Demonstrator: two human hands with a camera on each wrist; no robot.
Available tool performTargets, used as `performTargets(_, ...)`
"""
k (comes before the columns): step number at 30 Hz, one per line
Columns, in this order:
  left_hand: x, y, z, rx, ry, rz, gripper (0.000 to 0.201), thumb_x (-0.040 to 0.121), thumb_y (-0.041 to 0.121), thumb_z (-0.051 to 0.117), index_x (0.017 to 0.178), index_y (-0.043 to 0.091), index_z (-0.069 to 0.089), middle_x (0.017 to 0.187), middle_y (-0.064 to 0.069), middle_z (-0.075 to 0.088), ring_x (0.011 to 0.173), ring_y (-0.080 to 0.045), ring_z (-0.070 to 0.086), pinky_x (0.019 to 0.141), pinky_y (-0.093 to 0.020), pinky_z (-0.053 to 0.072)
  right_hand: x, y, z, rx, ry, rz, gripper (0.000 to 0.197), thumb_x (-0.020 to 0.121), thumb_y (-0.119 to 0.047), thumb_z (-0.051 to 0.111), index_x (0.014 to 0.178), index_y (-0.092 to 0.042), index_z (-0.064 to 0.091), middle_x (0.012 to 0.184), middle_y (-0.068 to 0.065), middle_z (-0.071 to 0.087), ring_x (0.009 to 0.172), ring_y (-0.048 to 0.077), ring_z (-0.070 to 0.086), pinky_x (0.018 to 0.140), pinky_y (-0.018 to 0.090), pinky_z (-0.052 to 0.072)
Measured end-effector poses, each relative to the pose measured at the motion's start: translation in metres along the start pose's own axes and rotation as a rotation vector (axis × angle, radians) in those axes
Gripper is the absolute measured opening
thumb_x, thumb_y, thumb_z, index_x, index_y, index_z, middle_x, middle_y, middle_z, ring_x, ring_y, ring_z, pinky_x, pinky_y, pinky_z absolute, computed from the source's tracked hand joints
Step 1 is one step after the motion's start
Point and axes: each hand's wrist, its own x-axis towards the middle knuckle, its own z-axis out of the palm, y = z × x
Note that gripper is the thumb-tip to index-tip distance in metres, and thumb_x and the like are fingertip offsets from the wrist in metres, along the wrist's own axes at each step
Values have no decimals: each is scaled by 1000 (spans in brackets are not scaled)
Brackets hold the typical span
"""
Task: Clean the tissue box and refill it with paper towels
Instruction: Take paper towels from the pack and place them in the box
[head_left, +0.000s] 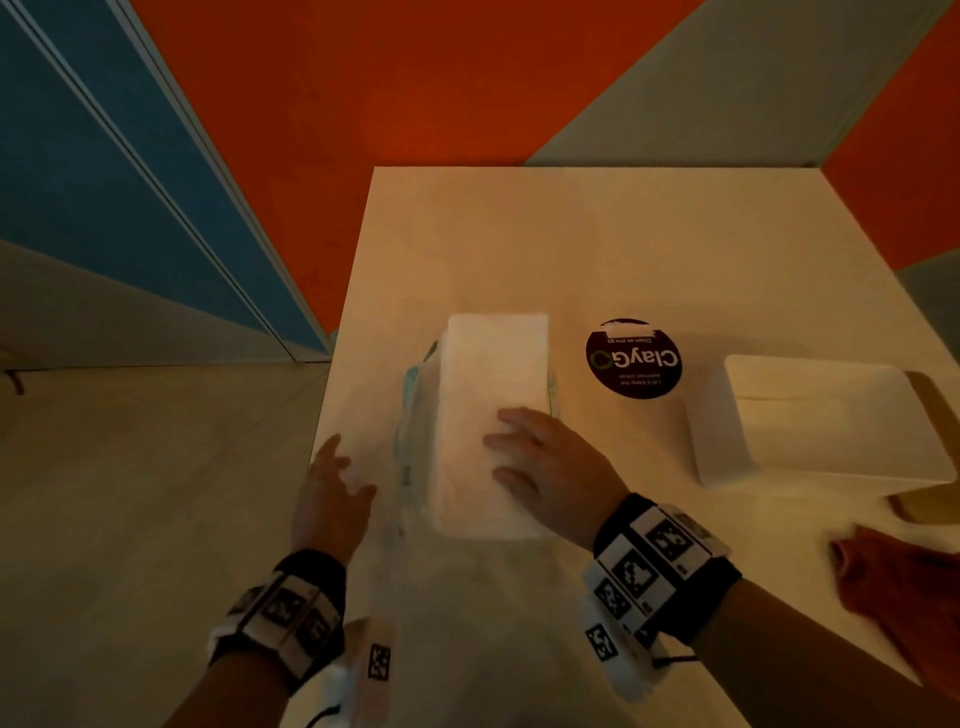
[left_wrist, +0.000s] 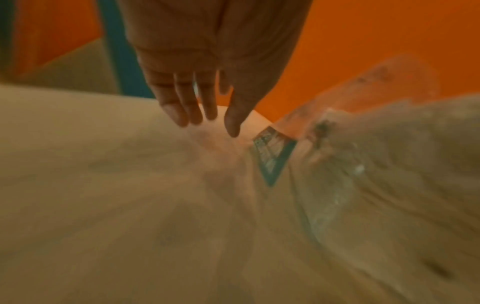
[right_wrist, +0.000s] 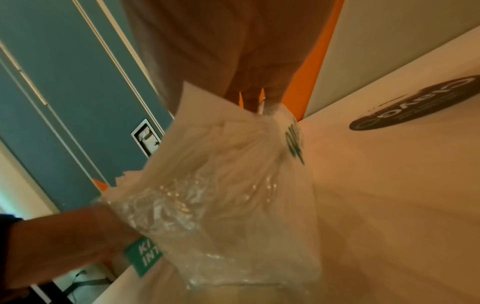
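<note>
A stack of white paper towels (head_left: 493, 374) lies in a torn-open clear plastic wrapper (head_left: 410, 415) at the table's left middle. My right hand (head_left: 506, 447) rests flat on the near half of the stack, fingers spread. In the right wrist view the right hand (right_wrist: 254, 96) reaches over the stack (right_wrist: 207, 115) and the crinkled wrapper (right_wrist: 221, 205). My left hand (head_left: 337, 467) is at the wrapper's left side by the table edge, fingers straight, holding nothing. The white tissue box (head_left: 717, 441) sits open and empty at the right.
A wooden lid (head_left: 930, 395) lies under the tissue box. A dark round sticker (head_left: 632, 358) is stuck on the table between the stack and the box. An orange cloth (head_left: 904, 597) lies at the near right. The table's left edge (head_left: 332, 395) is close to my left hand.
</note>
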Motion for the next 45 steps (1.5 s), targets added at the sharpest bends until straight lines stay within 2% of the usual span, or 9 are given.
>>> performTargets(3, -8, 21, -4, 134, 171, 418, 54, 75, -17, 50, 125, 5, 47, 126, -22, 49, 111, -39, 45, 93, -48, 46, -1, -2, 0, -18, -2, -13, 38, 79, -33, 41, 98, -11, 66, 109, 17, 66, 100, 33, 64, 81, 45, 54)
performTargets(6, -16, 61, -1, 4, 86, 584, 36, 81, -13, 49, 114, 0, 56, 118, -24, 57, 97, -29, 55, 79, -10, 44, -2, -2, 0, -14, -8, -6, 38, 80, -32, 40, 99, -12, 66, 110, 17, 66, 100, 34, 64, 81, 43, 54)
performTargets(12, 4, 96, 40, 99, -147, 350, 57, 88, 16, 53, 138, 5, 27, 143, -18, 38, 130, -30, 37, 108, -35, 32, -1, -3, 4, -94, -27, -4, 39, 80, -34, 38, 97, -16, 67, 105, 14, 68, 95, 32, 66, 76, 38, 56)
performTargets(23, 13, 110, 48, 36, -83, 236, 70, 80, 9, 59, 140, 9, 21, 142, -19, 36, 129, -34, 32, 107, -41, 29, -2, 6, 13, -107, 43, -42, 39, 80, -36, 38, 101, -18, 65, 110, 14, 66, 99, 33, 65, 74, 36, 57)
performTargets(26, 12, 111, 50, 80, -103, 259, 59, 80, 5, 55, 134, 7, 33, 139, -19, 40, 126, -37, 35, 106, -43, 32, -1, 7, 15, -96, 50, -56, 39, 80, -36, 39, 103, -17, 64, 110, 14, 66, 100, 33, 64, 72, 36, 57)
performTargets(29, 12, 108, 53, 121, -82, 336, 33, 74, 1, 56, 106, -4, 56, 119, -25, 50, 113, -41, 43, 96, -45, 37, -2, 9, 15, -52, 63, -68, 39, 81, -35, 40, 104, -15, 63, 112, 16, 65, 101, 34, 63, 73, 38, 57)
performTargets(32, 11, 108, 51, 134, -78, 299, 35, 75, 7, 58, 107, -3, 52, 126, -21, 43, 116, -37, 37, 97, -36, 29, -2, 10, 16, -21, 73, -71, 38, 81, -35, 41, 106, -15, 61, 113, 17, 64, 102, 34, 63, 74, 39, 56)
performTargets(36, 11, 112, 50, 61, -97, 282, 28, 75, 5, 56, 100, -3, 49, 113, -23, 52, 106, -35, 48, 82, -33, 39, -1, 10, 19, 3, 74, -63, 35, 82, -35, 41, 107, -17, 58, 113, 16, 63, 103, 34, 62, 77, 39, 56)
performTargets(45, 8, 116, 52, -72, -63, 230, 69, 72, -1, 58, 133, 8, 28, 137, -18, 37, 124, -32, 38, 103, -39, 36, -1, 9, 19, 65, 74, -54, 36, 87, -38, 38, 113, -16, 50, 118, 18, 60, 108, 36, 58, 83, 42, 53)
